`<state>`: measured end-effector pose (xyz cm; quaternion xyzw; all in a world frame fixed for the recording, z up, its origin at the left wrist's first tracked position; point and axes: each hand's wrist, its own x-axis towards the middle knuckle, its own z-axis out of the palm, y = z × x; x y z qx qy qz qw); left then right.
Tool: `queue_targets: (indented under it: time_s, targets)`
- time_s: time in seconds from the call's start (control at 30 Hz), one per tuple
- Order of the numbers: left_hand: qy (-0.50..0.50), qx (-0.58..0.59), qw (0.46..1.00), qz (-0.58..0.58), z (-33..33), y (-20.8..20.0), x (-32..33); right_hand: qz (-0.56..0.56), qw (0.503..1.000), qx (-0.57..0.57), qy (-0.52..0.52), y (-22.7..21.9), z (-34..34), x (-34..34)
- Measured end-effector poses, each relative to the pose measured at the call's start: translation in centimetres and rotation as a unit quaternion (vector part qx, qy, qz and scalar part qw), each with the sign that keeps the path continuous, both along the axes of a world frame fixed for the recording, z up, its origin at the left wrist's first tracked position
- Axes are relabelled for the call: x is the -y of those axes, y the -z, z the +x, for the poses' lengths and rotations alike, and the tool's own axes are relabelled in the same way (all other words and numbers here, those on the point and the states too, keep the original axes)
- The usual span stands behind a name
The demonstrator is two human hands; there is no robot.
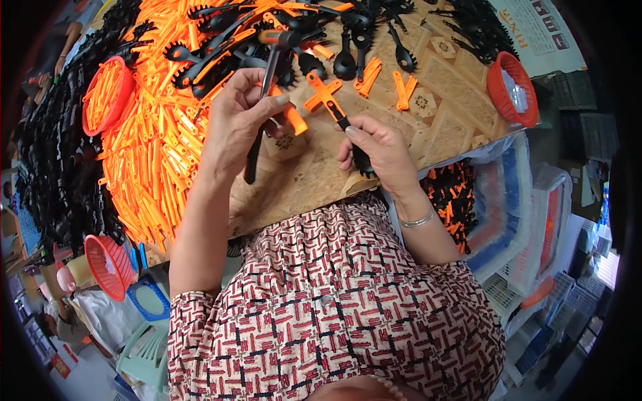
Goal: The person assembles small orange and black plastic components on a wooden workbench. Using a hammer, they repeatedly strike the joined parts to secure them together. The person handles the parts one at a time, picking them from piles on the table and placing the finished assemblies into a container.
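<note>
My left hand [242,117] is closed around the dark handle of a small hammer [272,65], whose head points away from me. An orange plastic handle piece [294,119] also sticks out from its fingers. My right hand [381,148] pinches a black kitchen utensil [361,160] with a toothed end like a pasta server. Its far end meets orange handle pieces [324,95] that cross each other, just right of the left hand. Paired orange handle pieces [404,89] and black spoons [344,61] lie on the table beyond.
A big heap of orange handle pieces [150,167] covers the table's left, with black parts [57,160] beside it. Red baskets stand at the left [107,97], lower left [109,266] and right [512,90]. Below the table's right edge, a lined crate [498,200] adjoins orange-and-black utensils [451,200].
</note>
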<state>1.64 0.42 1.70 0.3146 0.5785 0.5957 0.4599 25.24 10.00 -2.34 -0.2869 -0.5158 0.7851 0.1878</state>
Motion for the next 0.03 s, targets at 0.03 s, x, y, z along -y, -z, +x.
queue_targets:
  time_s: [0.03]
  targets:
    - [-0.018,0.022,0.999,0.017,0.59,-0.05,0.51,0.003,1.0,0.013,-0.019,0.2,-0.32,0.12]
